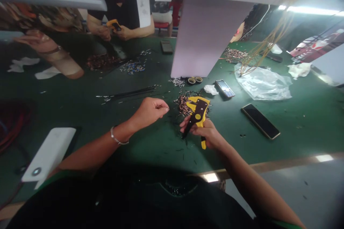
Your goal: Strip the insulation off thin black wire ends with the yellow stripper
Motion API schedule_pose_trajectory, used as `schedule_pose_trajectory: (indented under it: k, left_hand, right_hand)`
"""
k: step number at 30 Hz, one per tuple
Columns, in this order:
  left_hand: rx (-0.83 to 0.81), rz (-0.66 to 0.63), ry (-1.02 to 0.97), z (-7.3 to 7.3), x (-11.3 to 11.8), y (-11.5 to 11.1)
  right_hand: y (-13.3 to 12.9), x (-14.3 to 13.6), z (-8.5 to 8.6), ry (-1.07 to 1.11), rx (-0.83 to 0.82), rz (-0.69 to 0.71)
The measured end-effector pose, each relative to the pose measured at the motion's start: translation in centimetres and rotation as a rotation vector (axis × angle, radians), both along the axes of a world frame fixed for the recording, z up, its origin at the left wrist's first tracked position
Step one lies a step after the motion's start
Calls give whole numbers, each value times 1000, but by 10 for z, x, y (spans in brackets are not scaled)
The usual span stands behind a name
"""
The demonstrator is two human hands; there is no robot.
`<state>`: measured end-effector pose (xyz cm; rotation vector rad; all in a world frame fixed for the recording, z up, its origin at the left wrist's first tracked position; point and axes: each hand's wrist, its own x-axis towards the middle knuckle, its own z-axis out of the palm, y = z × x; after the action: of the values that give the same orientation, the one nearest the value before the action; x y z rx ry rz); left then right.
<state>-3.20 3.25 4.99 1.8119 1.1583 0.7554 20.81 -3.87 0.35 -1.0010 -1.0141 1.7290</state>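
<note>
My right hand (208, 132) is wrapped round the handles of a yellow and black wire stripper (198, 116), its jaws tilted up and to the left. Under and behind the tool lies a heap of short copper and black bits (182, 104). To the left of the heap my left hand (153, 110) is closed in a pinch above the green table. What the fingertips hold, if anything, is too small to make out. A bundle of black wires (131, 92) with bare ends lies beyond my left hand.
A pale upright panel (206, 35) stands ahead, with tape rolls (195, 80) and small silvery pieces (177, 82) at its foot. On the right are a keypad phone (225, 88), a smartphone (260, 121) and a plastic bag (264, 82). A white device (49, 154) lies left. Co-workers sit opposite.
</note>
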Motion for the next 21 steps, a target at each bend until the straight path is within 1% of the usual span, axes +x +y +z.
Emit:
schedule_pose_trajectory:
  k: [4, 7, 9, 11, 14, 21]
  left_hand:
    - [200, -12, 106, -2, -1, -2]
    - [355, -79, 167, 0, -4, -2]
    - [421, -130, 202, 0, -6, -1]
    - [450, -165, 226, 0, -7, 1]
    - [444, -176, 236, -1, -10, 6]
    - [452, -214, 265, 1, -14, 10]
  right_hand:
    - [-6, -5, 3, -25, -29, 124]
    - [-5, -10, 7, -35, -37, 182]
    - [-4, -11, 9, -38, -33, 226]
    - [-3, -11, 10, -32, -29, 260]
    - [-1, -12, 9, -6, -39, 287]
    - [2, -12, 4, 14, -67, 297]
